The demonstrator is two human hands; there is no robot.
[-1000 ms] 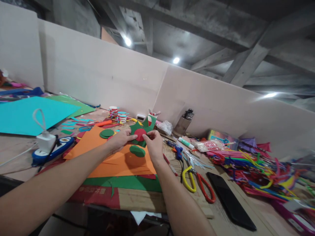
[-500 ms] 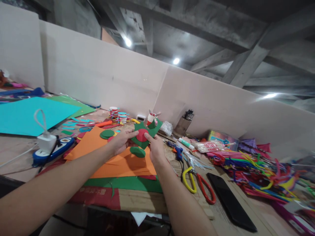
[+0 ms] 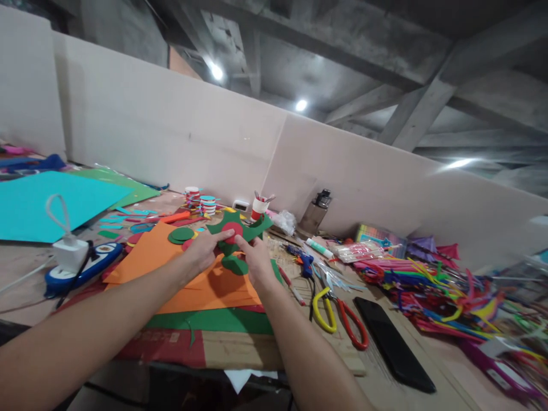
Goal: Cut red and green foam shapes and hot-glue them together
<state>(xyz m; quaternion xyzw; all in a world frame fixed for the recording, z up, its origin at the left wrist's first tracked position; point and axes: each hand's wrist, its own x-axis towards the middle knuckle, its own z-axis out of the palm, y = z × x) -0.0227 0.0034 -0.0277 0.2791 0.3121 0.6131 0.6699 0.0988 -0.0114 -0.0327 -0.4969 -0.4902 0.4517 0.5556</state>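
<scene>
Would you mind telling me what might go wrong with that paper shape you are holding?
The left hand and right hand pinch the green cutout only near its red circle, so its thin arms may bend or crease. The circle might shift off-centre under the fingertips. The scissors lie close beside the right forearm and could be knocked.

Left hand (image 3: 200,255), right hand (image 3: 258,264), fingertips nearly together.

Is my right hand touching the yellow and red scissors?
Apart. The head view shows the right hand pinching the green cutout, while the scissors lie off to its right, with a clear gap between them.
</scene>
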